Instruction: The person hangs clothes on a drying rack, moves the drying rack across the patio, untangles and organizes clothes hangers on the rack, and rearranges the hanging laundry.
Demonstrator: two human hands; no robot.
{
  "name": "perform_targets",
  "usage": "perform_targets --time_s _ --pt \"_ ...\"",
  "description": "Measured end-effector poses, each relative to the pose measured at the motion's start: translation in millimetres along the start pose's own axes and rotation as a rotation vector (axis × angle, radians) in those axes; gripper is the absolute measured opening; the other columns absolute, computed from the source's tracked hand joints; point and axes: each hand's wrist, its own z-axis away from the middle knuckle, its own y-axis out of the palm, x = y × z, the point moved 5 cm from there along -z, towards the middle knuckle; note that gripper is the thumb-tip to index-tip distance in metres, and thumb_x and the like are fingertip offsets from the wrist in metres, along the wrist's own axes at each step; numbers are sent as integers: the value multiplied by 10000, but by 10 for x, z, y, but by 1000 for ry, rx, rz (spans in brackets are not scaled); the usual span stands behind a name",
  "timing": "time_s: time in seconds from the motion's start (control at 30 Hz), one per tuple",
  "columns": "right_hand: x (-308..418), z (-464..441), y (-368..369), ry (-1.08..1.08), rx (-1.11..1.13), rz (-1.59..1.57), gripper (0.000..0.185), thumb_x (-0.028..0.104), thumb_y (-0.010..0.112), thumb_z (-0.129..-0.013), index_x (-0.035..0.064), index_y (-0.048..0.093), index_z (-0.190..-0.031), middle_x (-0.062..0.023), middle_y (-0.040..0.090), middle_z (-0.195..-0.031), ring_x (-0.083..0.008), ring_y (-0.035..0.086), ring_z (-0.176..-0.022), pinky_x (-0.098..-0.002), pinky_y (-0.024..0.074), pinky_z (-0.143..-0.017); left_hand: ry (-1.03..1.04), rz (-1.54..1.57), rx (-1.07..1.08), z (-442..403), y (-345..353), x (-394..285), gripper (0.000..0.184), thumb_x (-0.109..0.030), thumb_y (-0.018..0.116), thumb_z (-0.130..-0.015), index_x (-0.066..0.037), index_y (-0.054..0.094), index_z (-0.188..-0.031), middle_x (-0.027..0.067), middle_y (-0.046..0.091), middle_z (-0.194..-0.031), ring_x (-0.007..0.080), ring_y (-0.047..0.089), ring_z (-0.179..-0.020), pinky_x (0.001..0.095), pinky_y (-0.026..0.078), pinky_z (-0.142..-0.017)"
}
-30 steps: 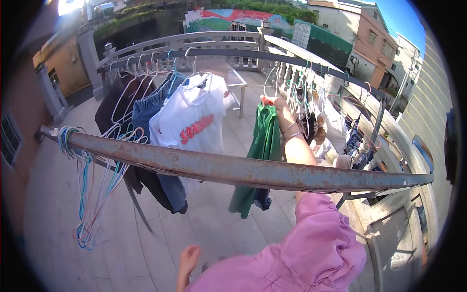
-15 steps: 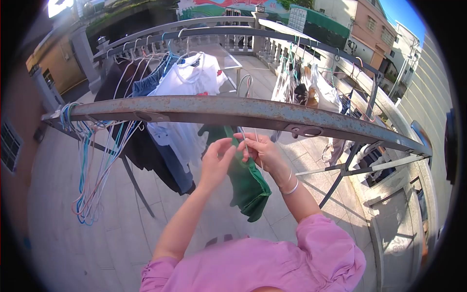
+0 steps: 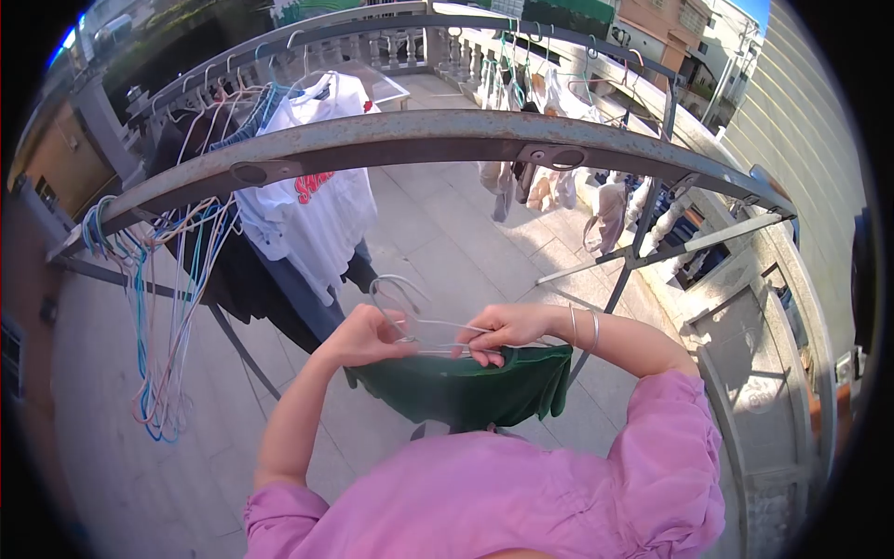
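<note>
In the head view, the person's left hand (image 3: 368,337) is closed, with thumb and fingers pinched on pale wire hangers (image 3: 438,323) at the top edge of a green garment (image 3: 456,384). The right hand (image 3: 507,328) also grips the hangers, its fingers curled around a sloping arm beside the cloth; two thin bangles (image 3: 595,331) circle that wrist. The green garment hangs down from between the hands, spread sideways in front of the person's pink top (image 3: 484,494), and the hangers' curved hooks rise free just right of the left hand. Beyond the hands, a rust-marked metal rail (image 3: 419,138) crosses the view, and a bunch of bare hangers (image 3: 97,224) hangs by its left end. Behind it, a white shirt (image 3: 312,219) with red lettering hangs beside dark clothes (image 3: 244,287) on the left part of a farther rail (image 3: 577,39). Small pale pieces of laundry (image 3: 563,98) hang toward the right of that rail. Pale floor tiles (image 3: 438,224) lie beneath, bordered by a stone balustrade (image 3: 456,53), with a table (image 3: 389,91) behind the shirt.
</note>
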Motion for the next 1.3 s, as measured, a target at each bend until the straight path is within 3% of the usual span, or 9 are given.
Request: perform_targets --time_s 0.03,0.13,0.3,0.4,0.57,0.67,0.77,0.87,1.3 --pt "-42 -11 9 23 42 26 265 119 443 -941 -21 564 -1132 -13 593 -751 -63 544 -642 -206 451 -620 38 292 51 26 210 176 260 -215 729 -727 -2 614 -633 24 563 -546 77 530 -510 242 417 -507" --pt "-307 -186 -91 59 107 189 244 140 451 -940 -17 593 -1064 -10 600 -764 -69 559 -678 -221 456 -634 33 400 229 112 632 337 270 -226 707 -753 -18 596 -623 4 565 -549 77 523 -515 238 396 -495" --pt "-688 -589 -173 -99 -440 755 254 201 615 -796 45 622 -996 -146 635 -936 -344 592 -881 -409 459 -791 -378 918 -92 131 1122 889 256 -204 728 -776 -102 529 -653 -19 503 -532 69 493 -471 209 402 -476" --pt "-673 -651 147 -301 -1123 661 271 141 636 -775 38 593 -1022 -135 615 -940 -312 594 -848 -382 469 -784 -432 1008 -272 91 1206 1009 223 -216 709 -793 -106 536 -704 -1 550 -625 78 525 -521 218 450 -523" --pt "-993 -1077 823 -116 -1026 -270 199 145 539 -855 7 561 -998 -139 621 -944 -247 622 -755 -321 484 -665 -372 1232 -489 24 1172 1181 152 -162 649 -823 -77 524 -841 47 602 -763 119 607 -697 242 493 -626" --pt "-971 -1185 843 -61 -873 -409 224 192 488 -883 3 587 -949 -156 613 -887 -268 611 -828 -346 470 -691 -335 1252 -613 22 1062 1253 170 -110 615 -828 -41 496 -927 100 627 -852 163 624 -785 271 499 -674" --pt "-812 -1143 788 99 -801 27 230 189 474 -888 4 605 -928 -149 618 -827 -249 610 -811 -351 458 -678 -310 1309 -677 62 923 1066 379 -72 615 -811 68 442 -1117 176 601 -1027 226 588 -982 305 477 -819" --pt "-713 -869 646 -92 -1191 46 186 161 520 -866 -1 613 -867 -146 636 -784 -224 614 -713 -335 460 -650 -93 1333 -677 49 835 914 357 -26 567 -843 48 413 -1156 209 552 -1156 246 548 -1074 318 464 -893" --pt "309 2192 646 -76 -2136 588 115 76 546 -862 -8 625 -859 -77 600 -694 -167 550 -595 -269 417 -557 -40 1485 -542 -34 854 677 316 -20 576 -827 8 456 -1118 111 600 -948 155 583 -809 241 466 -696"
